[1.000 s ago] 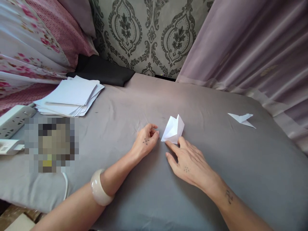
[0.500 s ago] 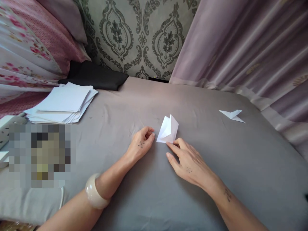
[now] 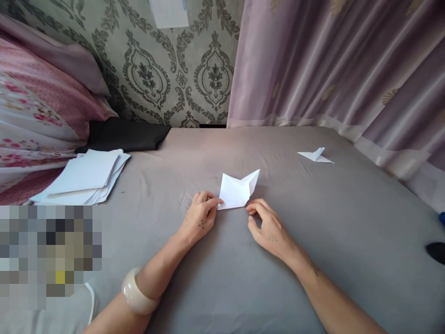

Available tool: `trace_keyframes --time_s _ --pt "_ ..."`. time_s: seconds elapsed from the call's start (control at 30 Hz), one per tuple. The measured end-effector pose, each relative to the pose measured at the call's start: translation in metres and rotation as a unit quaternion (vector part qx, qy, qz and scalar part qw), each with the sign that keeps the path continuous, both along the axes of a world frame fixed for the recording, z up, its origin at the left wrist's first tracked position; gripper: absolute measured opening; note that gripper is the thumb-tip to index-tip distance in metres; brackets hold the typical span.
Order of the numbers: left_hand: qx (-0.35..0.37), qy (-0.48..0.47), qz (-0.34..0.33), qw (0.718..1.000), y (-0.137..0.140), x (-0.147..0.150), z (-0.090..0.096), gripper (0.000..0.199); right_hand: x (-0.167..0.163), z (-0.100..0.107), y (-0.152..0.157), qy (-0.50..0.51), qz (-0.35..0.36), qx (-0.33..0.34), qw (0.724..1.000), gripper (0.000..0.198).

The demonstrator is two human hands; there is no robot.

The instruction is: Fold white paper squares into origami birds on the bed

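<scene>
A folded piece of white paper [image 3: 234, 192] stands on the grey cloth between my two hands, with a pointed flap rising at its right. My left hand [image 3: 200, 217] pinches its lower left corner; the forefinger lies over the paper, and the thumb is partly hidden. My right hand [image 3: 269, 227] is beside the lower right corner. Its fingertips are close to the edge or just touching it, and the thumb is spread away from the curled fingers.
Another folded white paper shape [image 3: 317, 156] lies further back at the right. A stack of white paper sheets [image 3: 86, 174] is at the left, in front of a black cloth-like item [image 3: 125, 133]. Curtains [image 3: 288, 69] hang on the right. A white cable [image 3: 92, 297] runs near the left forearm.
The folded paper has turned and spread wider, its flap now pointing right. My left hand has come onto its left corner. My right fingers have drawn off its front edge. The view has shifted.
</scene>
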State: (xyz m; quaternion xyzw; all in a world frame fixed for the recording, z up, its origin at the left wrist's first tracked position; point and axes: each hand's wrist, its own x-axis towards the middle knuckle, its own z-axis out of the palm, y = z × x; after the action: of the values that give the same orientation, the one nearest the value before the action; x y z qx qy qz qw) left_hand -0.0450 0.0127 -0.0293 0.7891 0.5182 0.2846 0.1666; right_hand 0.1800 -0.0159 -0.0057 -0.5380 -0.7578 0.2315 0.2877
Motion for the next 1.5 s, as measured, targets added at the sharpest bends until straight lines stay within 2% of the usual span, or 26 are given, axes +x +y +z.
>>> trace_keyframes --time_s 0.07,0.13,0.23,0.37,0.47,0.6,0.67,0.83,0.97,1.03,1.07,1.13,1.2,1.27,1.33,1.4,1.5 --pt "0.024 0.012 -0.019 0.999 -0.001 0.002 -0.001 0.030 -0.001 -0.007 -0.001 0.022 -0.072 0.010 0.997 0.020" --pt "0.032 0.006 -0.044 0.999 -0.002 0.003 0.000 0.030 -0.004 -0.011 -0.001 0.019 -0.129 0.011 0.991 0.034" --pt "0.027 -0.018 -0.090 0.995 -0.004 0.007 0.004 0.028 -0.010 -0.012 0.002 0.005 -0.163 0.019 0.986 0.050" --pt "0.001 -0.029 -0.149 0.988 -0.011 0.012 0.010 0.027 -0.009 -0.010 0.013 0.033 -0.203 0.005 0.979 0.036" --pt "0.009 -0.010 -0.158 0.987 -0.012 0.015 0.011 0.028 -0.001 -0.010 0.023 0.053 -0.220 -0.003 0.974 0.026" --pt "0.090 0.064 -0.101 0.989 -0.006 0.016 0.007 0.040 0.007 -0.011 0.032 0.079 -0.205 -0.010 0.976 0.023" --pt "0.109 0.107 -0.091 0.984 0.000 0.015 0.006 0.042 0.009 -0.013 0.034 0.099 -0.197 -0.018 0.975 0.022" --pt "0.147 0.184 -0.143 0.961 0.008 0.020 0.009 0.038 0.014 -0.020 0.038 0.190 -0.159 -0.059 0.967 0.025" --pt "0.205 0.222 -0.203 0.931 0.002 0.035 0.012 0.034 0.019 -0.026 0.042 0.236 -0.120 -0.071 0.962 0.028" --pt "0.201 0.251 -0.194 0.927 -0.006 0.047 0.014 0.033 0.022 -0.026 0.042 0.235 -0.127 -0.061 0.962 0.027" --pt "0.185 0.273 -0.166 0.929 -0.012 0.054 0.014 0.032 0.023 -0.025 0.041 0.230 -0.141 -0.051 0.962 0.026" --pt "0.147 0.317 -0.108 0.931 -0.022 0.069 0.016 0.031 0.026 -0.020 0.035 0.212 -0.176 -0.021 0.961 0.023" --pt "0.125 0.337 -0.055 0.932 -0.030 0.083 0.018 0.031 0.027 -0.013 0.025 0.167 -0.173 0.014 0.971 0.020" --pt "0.106 0.339 -0.028 0.934 -0.036 0.093 0.020 0.028 0.025 -0.006 0.014 0.072 -0.078 0.045 0.993 0.026" --pt "0.094 0.329 -0.021 0.939 -0.038 0.098 0.022 0.025 0.021 0.000 0.004 0.001 0.003 0.043 0.999 0.035" --pt "0.090 0.321 -0.023 0.942 -0.040 0.099 0.025 0.022 0.017 0.004 -0.004 -0.052 0.039 0.032 0.997 0.041" --pt "0.087 0.322 -0.024 0.942 -0.043 0.094 0.028 0.019 0.013 0.007 -0.008 -0.115 0.048 0.024 0.992 0.044"
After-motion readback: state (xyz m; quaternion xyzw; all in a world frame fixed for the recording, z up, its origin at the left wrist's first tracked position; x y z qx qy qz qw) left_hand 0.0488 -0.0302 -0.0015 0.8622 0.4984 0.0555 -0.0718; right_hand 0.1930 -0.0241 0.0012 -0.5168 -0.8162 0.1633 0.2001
